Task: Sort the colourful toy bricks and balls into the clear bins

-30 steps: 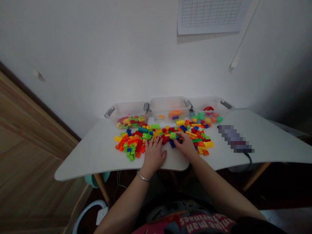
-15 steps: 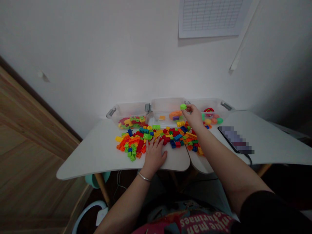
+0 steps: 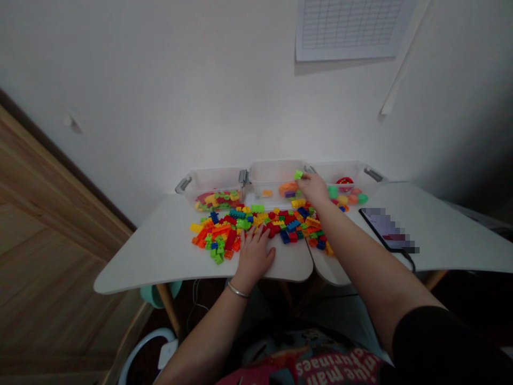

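Note:
Between the fingertips of my right hand [image 3: 313, 188] is a light green toy block [image 3: 298, 175], held up over the middle clear bin [image 3: 276, 167]. Inside that bin lie an orange piece, a purple block and a yellow-orange block. My left hand [image 3: 255, 254] rests with fingers spread at the front edge of the heap of coloured building blocks [image 3: 262, 218], its fingertips touching the pile. The heap spreads across the white table in front of the bins, in red, yellow, green, blue and orange.
The left clear bin [image 3: 212, 175] holds red, yellow and green pieces; the right clear bin [image 3: 352, 170] holds round coloured toys. A phone [image 3: 385, 230] with a cable lies on the right of the white table [image 3: 152, 256]. A gap splits the tabletop near its middle. The wall stands behind.
My right hand has shifted slightly left with the green block, and its fingers have turned so less of the block shows. My left hand stays in place.

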Motion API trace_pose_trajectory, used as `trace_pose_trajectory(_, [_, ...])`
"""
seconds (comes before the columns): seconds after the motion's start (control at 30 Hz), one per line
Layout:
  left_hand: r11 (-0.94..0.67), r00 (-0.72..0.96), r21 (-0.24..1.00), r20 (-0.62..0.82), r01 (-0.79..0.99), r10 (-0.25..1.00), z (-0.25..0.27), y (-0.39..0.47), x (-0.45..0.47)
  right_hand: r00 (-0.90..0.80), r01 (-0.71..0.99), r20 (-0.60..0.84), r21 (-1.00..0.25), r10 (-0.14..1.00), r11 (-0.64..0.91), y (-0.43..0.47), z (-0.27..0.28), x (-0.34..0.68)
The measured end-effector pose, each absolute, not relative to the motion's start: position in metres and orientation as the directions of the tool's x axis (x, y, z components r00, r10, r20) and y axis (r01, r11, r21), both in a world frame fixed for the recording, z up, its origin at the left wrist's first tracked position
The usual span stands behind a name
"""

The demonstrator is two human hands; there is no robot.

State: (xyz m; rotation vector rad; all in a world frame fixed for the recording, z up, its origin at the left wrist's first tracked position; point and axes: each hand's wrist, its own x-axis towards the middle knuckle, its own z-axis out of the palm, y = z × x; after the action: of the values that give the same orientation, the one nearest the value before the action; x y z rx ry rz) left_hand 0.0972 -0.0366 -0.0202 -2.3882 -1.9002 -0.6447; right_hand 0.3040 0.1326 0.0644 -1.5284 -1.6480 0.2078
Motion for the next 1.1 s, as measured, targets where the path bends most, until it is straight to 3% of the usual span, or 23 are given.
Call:
trace_pose_trajectory(0.13, [-0.258,0.173,0.226,0.339,0.939,0.925,-0.021,-0.036,0.097,0.135,0.729,0.425,-0.654,0.895,0.2,0.135,0.062,0.304])
trace_pose_trajectory(0.37, [-0.262,0.175,0.226,0.343,0.938,0.923,-0.022,-0.036,0.097,0.039,0.709,0.543,-0.607,0.839,0.36,0.138,0.051,0.307])
trace_pose_trajectory(0.57, [-0.258,0.17,0.241,0.334,0.935,0.927,-0.019,-0.037,0.098,0.142,0.623,0.66,-0.639,0.738,0.451,0.112,0.045,0.304])
trace_pose_trajectory(0.7, [-0.263,0.169,0.241,0.35,0.934,0.921,-0.02,-0.037,0.098,0.009,0.682,0.719,-0.513,0.695,0.522,0.078,0.028,0.292])
trace_pose_trajectory(0.87, [-0.263,0.17,0.232,0.357,0.936,0.918,-0.021,-0.036,0.097,-0.262,0.754,0.631,-0.339,0.73,0.563,0.035,0.001,0.272])
trace_pose_trajectory(1.1, [-0.265,0.154,0.252,0.386,0.931,0.909,-0.021,-0.036,0.097,-0.344,0.815,0.574,-0.212,0.743,0.54,-0.003,-0.018,0.257])
